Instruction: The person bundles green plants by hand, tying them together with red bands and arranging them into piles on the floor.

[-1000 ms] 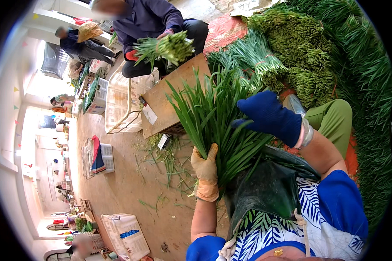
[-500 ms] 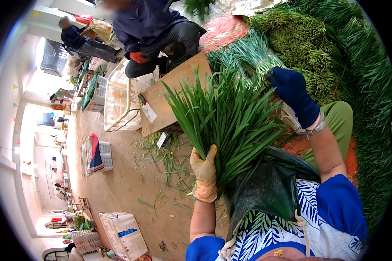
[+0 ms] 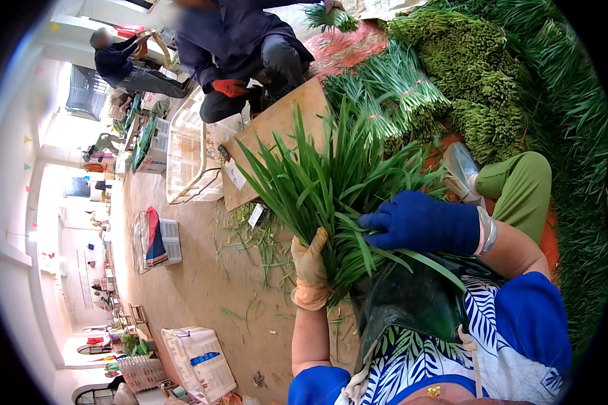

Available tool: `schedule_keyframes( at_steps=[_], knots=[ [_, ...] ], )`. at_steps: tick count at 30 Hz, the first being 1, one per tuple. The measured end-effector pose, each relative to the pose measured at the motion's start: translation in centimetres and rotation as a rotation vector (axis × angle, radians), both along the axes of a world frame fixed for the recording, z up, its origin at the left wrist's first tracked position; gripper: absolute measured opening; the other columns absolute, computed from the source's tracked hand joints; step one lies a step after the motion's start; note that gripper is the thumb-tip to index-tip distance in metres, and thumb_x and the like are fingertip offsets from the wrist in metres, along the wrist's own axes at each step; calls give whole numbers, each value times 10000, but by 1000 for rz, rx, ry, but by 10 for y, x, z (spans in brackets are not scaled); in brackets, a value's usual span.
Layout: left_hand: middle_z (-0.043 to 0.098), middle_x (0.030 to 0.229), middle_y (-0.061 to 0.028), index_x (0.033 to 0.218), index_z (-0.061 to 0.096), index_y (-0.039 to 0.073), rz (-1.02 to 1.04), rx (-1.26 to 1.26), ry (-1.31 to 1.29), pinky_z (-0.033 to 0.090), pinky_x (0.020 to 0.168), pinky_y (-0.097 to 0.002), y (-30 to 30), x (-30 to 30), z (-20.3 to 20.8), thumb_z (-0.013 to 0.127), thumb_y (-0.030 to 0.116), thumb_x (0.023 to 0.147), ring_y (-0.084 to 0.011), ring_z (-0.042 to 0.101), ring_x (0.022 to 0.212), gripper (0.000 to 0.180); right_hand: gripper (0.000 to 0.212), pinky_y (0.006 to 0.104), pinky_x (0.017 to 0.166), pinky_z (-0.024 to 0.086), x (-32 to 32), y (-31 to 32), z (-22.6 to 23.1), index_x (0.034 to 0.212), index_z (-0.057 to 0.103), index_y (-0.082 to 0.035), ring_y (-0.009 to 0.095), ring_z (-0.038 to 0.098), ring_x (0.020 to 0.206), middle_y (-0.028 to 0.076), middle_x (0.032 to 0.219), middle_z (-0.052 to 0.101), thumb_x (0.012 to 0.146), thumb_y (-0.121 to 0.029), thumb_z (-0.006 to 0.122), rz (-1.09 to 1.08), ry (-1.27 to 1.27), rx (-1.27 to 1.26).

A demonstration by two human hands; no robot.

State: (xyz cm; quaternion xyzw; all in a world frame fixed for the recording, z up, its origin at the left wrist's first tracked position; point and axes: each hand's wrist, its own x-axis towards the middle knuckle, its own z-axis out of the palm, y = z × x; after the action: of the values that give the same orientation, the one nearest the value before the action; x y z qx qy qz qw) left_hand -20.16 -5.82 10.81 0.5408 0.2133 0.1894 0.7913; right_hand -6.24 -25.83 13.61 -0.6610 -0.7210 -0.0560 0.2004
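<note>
My left hand (image 3: 310, 263), in a tan glove, is closed around one side of a bunch of long flat green leaves (image 3: 324, 182) that fans out above a dark apron (image 3: 405, 297) over my lap. My right hand (image 3: 419, 223), in a navy knitted glove, lies over the right side of the bunch. Its fingers are curled on some leaves, their tips partly hidden among them. One long leaf (image 3: 439, 268) bends out below that hand toward the right.
Tied green bundles (image 3: 392, 94) and a heap of stacked stalks (image 3: 466, 61) lie at the far right. A wooden board (image 3: 277, 128) stands ahead, near a crouching co-worker (image 3: 236, 40) holding a small green bundle (image 3: 331, 18). Crates (image 3: 171, 239) and leaf scraps (image 3: 267, 253) are on the floor.
My right hand has come down and left from beside the tied bundles onto the leaves. The left hand keeps its hold. The co-worker's green bundle now shows more fully.
</note>
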Motion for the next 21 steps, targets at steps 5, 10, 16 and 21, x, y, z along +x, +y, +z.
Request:
schedule_keyframes(
  at_steps=[5, 10, 16, 21],
  knots=[
    [460, 1328, -138, 1366, 351, -1, -201, 313, 6, 377, 1011, -342, 3, -9, 5, 791, 255, 727, -231, 461, 1200, 817, 349, 393, 616, 520, 17, -7, -25, 1090, 618, -198, 293, 647, 817, 107, 1091, 626, 754, -107, 601, -276, 513, -200],
    [216, 1516, -179, 1470, 26, -7, -512, 1121, 331, 223, 1125, -352, 28, -45, 17, 932, 303, 394, -275, 257, 1387, 1440, 367, 357, 733, 515, 44, -47, -56, 1104, 629, -125, 298, 640, 915, 126, 1106, 622, 742, -116, 691, -149, 746, 240],
    [476, 1350, -98, 1464, 144, -1, -611, 422, 362, 357, 1049, -338, 44, -50, -3, 858, 65, 451, -234, 458, 1237, 1241, 410, 289, 831, 485, 40, -60, -83, 1189, 564, -68, 142, 581, 993, 58, 1138, 605, 799, -83, 691, -517, 1072, 481],
    [486, 1311, -144, 1359, 384, 16, -703, -257, 224, 391, 1028, -398, 59, -29, 25, 738, 409, 671, -263, 497, 1181, 868, 368, 264, 790, 489, 46, -101, -90, 1229, 545, -43, 108, 567, 979, 17, 1120, 602, 878, -124, 621, -748, 1574, 549]
  ],
)
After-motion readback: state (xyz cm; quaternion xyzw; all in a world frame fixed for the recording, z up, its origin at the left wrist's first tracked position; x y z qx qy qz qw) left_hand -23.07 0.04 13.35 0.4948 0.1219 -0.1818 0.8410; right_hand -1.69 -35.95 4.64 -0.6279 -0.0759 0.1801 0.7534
